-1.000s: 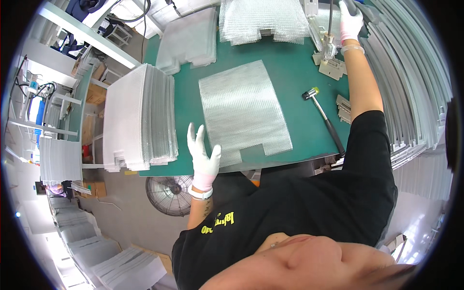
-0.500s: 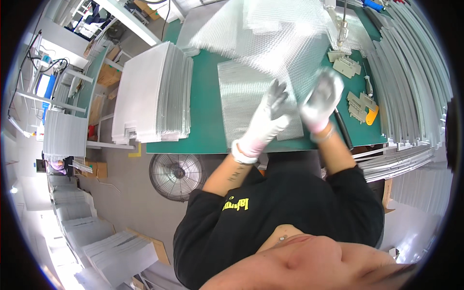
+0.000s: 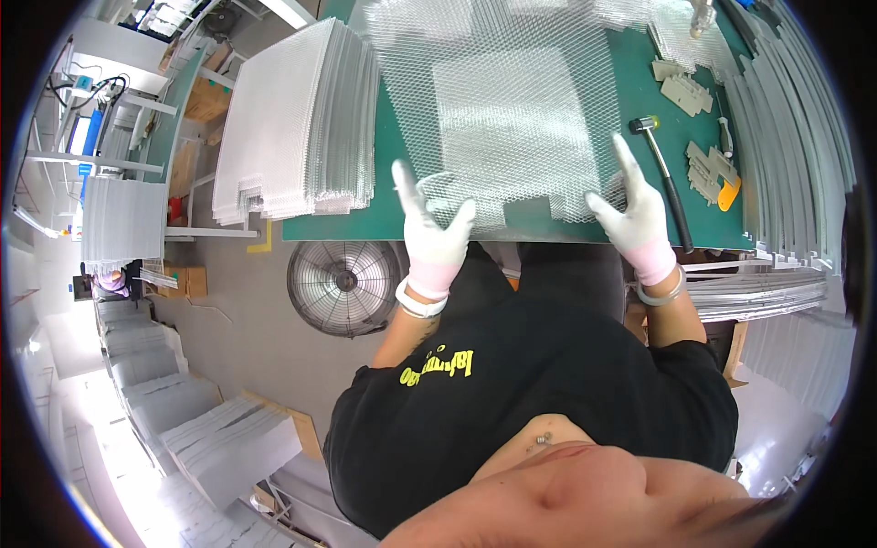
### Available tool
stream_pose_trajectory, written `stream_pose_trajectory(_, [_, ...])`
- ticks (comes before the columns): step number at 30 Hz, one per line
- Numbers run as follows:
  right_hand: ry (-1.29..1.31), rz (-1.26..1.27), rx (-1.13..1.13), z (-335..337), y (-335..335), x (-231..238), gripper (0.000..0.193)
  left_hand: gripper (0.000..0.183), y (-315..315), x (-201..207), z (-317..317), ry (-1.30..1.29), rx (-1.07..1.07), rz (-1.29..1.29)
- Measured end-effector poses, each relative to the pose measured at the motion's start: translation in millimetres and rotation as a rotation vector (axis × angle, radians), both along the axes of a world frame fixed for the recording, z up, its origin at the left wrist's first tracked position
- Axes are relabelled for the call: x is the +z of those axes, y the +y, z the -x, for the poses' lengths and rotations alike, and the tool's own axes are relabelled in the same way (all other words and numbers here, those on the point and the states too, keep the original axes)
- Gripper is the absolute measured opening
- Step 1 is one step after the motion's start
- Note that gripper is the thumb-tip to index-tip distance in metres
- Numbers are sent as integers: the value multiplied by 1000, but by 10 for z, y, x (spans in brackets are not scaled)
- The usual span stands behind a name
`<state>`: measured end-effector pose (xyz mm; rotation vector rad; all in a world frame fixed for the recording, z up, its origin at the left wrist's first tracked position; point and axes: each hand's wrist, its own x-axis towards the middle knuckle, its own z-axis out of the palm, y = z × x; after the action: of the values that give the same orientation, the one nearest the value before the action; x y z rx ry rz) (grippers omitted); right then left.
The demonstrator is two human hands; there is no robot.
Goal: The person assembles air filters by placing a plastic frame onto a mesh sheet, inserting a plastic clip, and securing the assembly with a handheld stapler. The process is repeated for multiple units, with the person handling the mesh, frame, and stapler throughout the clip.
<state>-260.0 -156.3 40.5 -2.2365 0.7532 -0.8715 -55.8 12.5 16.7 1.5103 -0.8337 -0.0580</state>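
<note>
A large silvery mesh sheet (image 3: 411,96) lies over a smaller pale sheet (image 3: 512,119) on the green tabletop (image 3: 352,224). Notches cut the near edge of the layered sheets. My left hand (image 3: 434,239), in a white glove, is at the near left corner, its thumb and index finger spread apart. At the near right corner is my gloved right hand (image 3: 641,224), its thumb and index finger also wide apart. Some fingers of each hand are partly hidden around the mesh edges, and whether they touch it is hard to tell. Neither hand visibly grips anything.
To the left stands a stack of pale panels (image 3: 269,119). A black-handled hammer (image 3: 671,178) lies right of the mesh, near grey-beige plates (image 3: 685,94) and a yellow-orange piece (image 3: 728,194). Long metal strips (image 3: 790,137) line the right side. A floor fan (image 3: 343,288) stands below the table's front.
A mesh sheet from farther back now lies nearer, over the smaller sheet. My hands have moved apart to its two sides. The hammer, partly hidden before by my right hand, now shows whole.
</note>
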Motion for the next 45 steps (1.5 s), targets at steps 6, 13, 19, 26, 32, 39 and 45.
stream_pose_trajectory(6, [142,-69,-51,-121,-4,-292,67,75,-50,-181,-266,-448,-2,-601])
stream_pose_trajectory(13, [283,-57,-98,-195,-64,-583,64,74,-141,-454,-341,-482,6,-756])
stream_pose_trajectory(19, [344,-39,-74,-180,-104,-614,63,74,-150,-444,-363,-504,-20,-827])
stream_pose_trajectory(26, [370,-25,-64,-172,-126,-607,63,71,-162,-419,-379,-492,-32,-849])
stream_pose_trajectory(32, [464,-54,-45,-179,-176,-572,64,72,-168,-397,-400,-466,-41,-878])
stream_pose_trajectory(39, [593,-92,-53,-226,-203,-465,64,75,-193,-337,-418,-394,-57,-943])
stream_pose_trajectory(45, [762,-46,-79,-224,-196,-264,58,74,-228,-218,-430,-488,-24,-1017])
